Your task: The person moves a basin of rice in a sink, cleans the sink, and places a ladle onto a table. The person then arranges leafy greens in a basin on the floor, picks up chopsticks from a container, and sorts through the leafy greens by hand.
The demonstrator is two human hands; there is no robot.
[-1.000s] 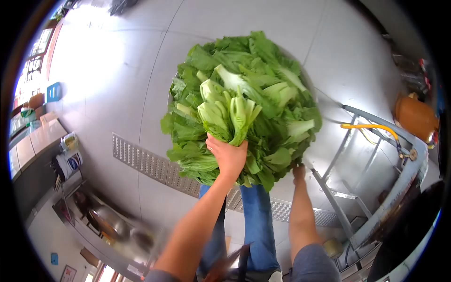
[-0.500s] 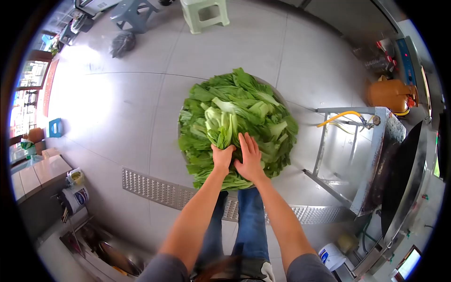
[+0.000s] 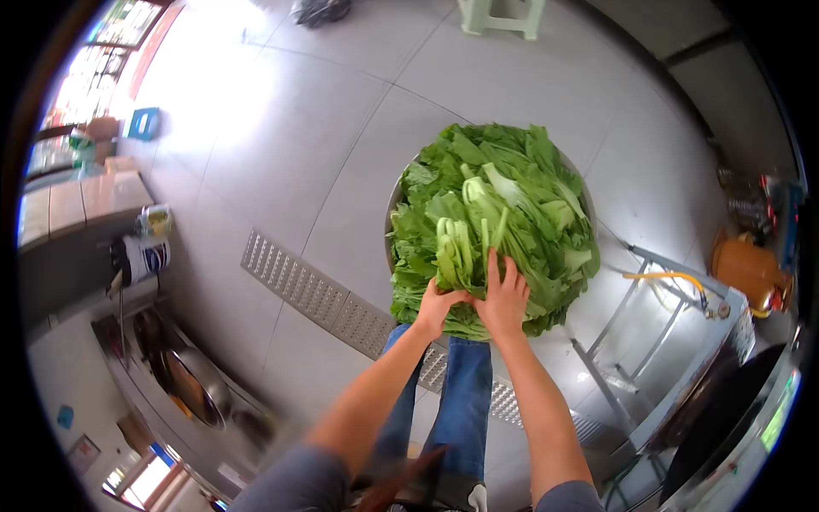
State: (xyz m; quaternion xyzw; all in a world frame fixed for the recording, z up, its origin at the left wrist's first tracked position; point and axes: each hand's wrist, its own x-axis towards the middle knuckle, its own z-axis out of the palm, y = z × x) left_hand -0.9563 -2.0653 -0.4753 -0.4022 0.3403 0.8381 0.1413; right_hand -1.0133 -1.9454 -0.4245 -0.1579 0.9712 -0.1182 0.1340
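A large heap of green leafy vegetables with pale stalks fills a round metal basin on the floor, rising above its rim. At the near side of the heap, my left hand is closed round the leaves of a bunch of greens, its fingers partly hidden by leaves. Close beside it, my right hand lies on the greens with its fingers stretched forward and apart. My two thumbs nearly meet among the leaves.
A perforated metal drain cover crosses the floor before my legs. On the right stand a metal stove frame with a yellow hose and an orange gas cylinder. A pale green stool and a dark plastic bag are beyond.
The view has turned, so the basin appears farther right. My left hand has shifted slightly away from the bunch's stalks; my right hand's fingers are spread more. Both hands stay on the greens.
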